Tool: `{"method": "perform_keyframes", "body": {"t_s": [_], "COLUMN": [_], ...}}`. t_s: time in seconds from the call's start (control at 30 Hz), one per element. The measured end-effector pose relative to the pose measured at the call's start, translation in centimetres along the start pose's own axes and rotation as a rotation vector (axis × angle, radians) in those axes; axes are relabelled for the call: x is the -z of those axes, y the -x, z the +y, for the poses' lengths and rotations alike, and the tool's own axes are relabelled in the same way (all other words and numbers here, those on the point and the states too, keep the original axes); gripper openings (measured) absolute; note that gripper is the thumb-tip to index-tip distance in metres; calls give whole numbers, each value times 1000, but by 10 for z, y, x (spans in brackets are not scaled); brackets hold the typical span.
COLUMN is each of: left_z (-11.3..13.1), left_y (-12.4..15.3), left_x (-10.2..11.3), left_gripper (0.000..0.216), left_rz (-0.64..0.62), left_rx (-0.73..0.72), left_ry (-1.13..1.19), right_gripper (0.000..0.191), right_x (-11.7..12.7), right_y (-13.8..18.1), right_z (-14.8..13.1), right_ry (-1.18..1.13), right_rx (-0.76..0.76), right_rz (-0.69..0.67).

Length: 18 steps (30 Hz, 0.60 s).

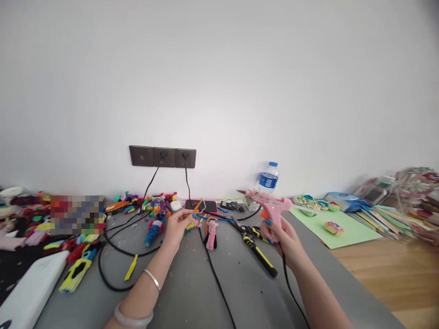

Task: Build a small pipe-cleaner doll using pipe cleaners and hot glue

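Observation:
My right hand is wrapped around the handle of a pink hot glue gun. The gun's nozzle points left, and a pale glue stick sticks out at its back. At the centre, my left hand pinches a thin orange pipe cleaner by its lower end. Just under those fingertips is a small yellow and pink piece; whether it is joined to the orange one I cannot tell. Right of it lies a pink pipe-cleaner figure on the grey table.
Black-yellow pliers lie between my hands. Behind are a phone and a water bottle. Black cables cross the table from wall sockets. Colourful pipe-cleaner figures fill the left; green paper lies right.

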<state>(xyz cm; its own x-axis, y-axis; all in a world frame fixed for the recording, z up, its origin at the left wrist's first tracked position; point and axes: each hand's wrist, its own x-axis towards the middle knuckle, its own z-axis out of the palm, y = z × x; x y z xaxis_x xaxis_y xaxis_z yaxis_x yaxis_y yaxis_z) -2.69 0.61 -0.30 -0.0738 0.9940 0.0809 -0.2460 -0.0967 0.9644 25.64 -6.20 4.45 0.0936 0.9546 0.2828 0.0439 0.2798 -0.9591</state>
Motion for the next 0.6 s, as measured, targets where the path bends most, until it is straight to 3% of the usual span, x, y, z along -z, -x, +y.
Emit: {"method": "perform_keyframes", "body": {"t_s": [0.1,0.17,0.37,0.6], "left_z": [0,0,-1,0], "left_y": [-3,-5,-6,-2], "left_x": [3,3,3,0], "left_gripper": [27,28,26,24], "left_rz": [56,77,80,89], "left_rx": [8,21,50,72], "left_ry": [2,5,-18,6], "right_gripper": [36,40,37,45], "right_x": [-25,-37,-45,-44], "right_y": [-23,-31,-30,-26], "right_z": [9,22,56,56], "right_ry": [-51,-58,-40,26], "right_rx": [-2,-6,-25,39], "right_rz": [-271,-354,-382,-377]}}
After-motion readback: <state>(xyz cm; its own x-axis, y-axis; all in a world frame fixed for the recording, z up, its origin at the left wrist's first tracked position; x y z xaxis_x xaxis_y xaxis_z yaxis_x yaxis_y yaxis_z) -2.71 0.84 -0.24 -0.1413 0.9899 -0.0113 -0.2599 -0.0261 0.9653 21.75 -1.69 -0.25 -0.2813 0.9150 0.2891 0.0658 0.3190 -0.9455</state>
